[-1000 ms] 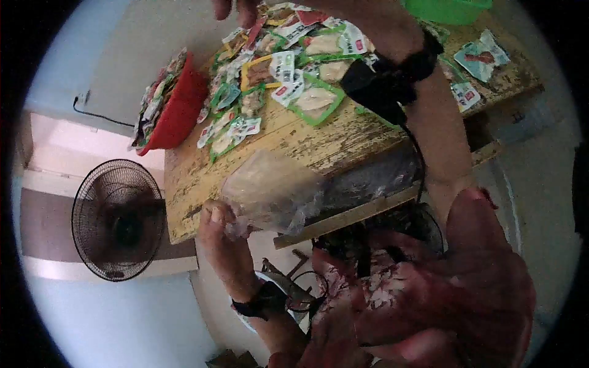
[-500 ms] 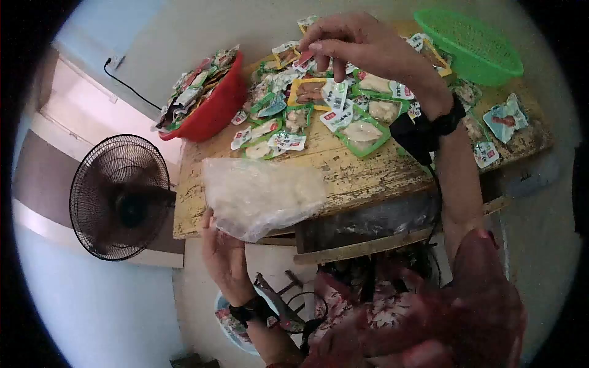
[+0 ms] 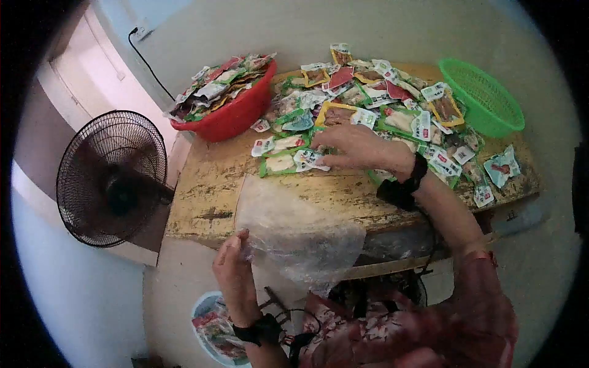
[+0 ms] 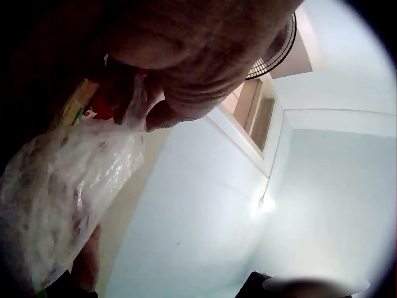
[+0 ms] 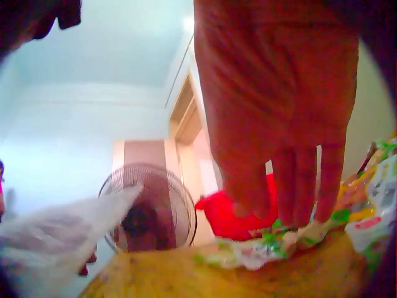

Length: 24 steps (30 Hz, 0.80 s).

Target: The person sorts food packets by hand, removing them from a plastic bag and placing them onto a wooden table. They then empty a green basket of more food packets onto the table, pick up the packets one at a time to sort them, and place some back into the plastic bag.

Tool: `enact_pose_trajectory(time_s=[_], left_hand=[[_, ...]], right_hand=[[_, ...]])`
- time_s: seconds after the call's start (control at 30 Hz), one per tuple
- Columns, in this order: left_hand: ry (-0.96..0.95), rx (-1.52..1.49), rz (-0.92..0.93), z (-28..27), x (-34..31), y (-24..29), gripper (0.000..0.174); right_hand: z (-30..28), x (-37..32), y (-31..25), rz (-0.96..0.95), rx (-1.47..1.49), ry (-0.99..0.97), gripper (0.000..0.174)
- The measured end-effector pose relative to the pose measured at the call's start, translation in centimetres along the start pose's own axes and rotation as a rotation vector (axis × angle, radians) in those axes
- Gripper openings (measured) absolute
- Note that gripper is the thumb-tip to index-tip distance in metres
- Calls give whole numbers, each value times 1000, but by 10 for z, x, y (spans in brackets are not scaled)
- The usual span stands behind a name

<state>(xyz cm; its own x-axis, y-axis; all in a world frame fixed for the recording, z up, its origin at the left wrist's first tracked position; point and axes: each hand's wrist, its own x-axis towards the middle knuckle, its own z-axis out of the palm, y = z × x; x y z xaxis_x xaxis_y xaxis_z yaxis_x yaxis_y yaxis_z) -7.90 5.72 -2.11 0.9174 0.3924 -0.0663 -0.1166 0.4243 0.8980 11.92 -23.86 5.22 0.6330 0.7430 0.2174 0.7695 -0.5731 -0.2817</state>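
Observation:
My left hand pinches the edge of a clear plastic bag between thumb and fingers at the table's front edge. The bag hangs loose toward my lap; in the left wrist view the thin plastic bag is bunched at the fingertips. Over the packets my right hand reaches with nothing gripped, its fingers extended in the right wrist view. Closest to its fingertips lie sealed food packets with green borders. More packets in green, yellow and red spread behind it.
A red basin heaped with packets stands at the table's back left, a green basket tilts at the back right. Left of the worn wooden table is a fan. A pale tub of packets sits on the floor.
My right hand has come back from the far side of the pile to the nearer packets. The bag in my left hand has swung down and right. The head view has shifted.

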Motion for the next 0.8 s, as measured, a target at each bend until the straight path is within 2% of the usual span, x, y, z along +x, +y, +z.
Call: enact_pose_trajectory(time_s=[0.1, 0.2, 0.23, 0.33, 0.37, 0.5, 0.6, 0.63, 0.7, 0.8], left_hand=[[-9, 61, -20, 1, -7, 0, 34], [-40, 49, 52, 11, -11, 3, 44], [-46, 33, 93, 15, -12, 4, 48], [-22, 57, 61, 21, -16, 12, 62], [-66, 116, 59, 14, -16, 11, 68], [-152, 83, 25, 16, -18, 20, 64], [-149, 55, 2, 22, -17, 23, 56], [-154, 40, 4, 23, -16, 23, 53], [-164, 13, 4, 24, -15, 21, 45], [-12, -15, -42, 27, -7, 21, 36]], right_hand=[[29, 11, 7, -17, -187, 65, 51], [25, 19, -4, 134, -235, -73, 57], [30, 22, -3, 204, -275, -70, 50], [38, 22, 5, 131, -453, 6, 35], [38, 22, 5, 157, -458, 19, 19], [24, 9, 16, -8, -391, 276, 14], [-2, -1, -5, 206, -212, 365, 21], [0, -8, 3, 216, -162, 502, 32], [-23, -18, -22, 272, 223, 606, 37], [-51, -52, -55, 263, 886, 715, 40]])
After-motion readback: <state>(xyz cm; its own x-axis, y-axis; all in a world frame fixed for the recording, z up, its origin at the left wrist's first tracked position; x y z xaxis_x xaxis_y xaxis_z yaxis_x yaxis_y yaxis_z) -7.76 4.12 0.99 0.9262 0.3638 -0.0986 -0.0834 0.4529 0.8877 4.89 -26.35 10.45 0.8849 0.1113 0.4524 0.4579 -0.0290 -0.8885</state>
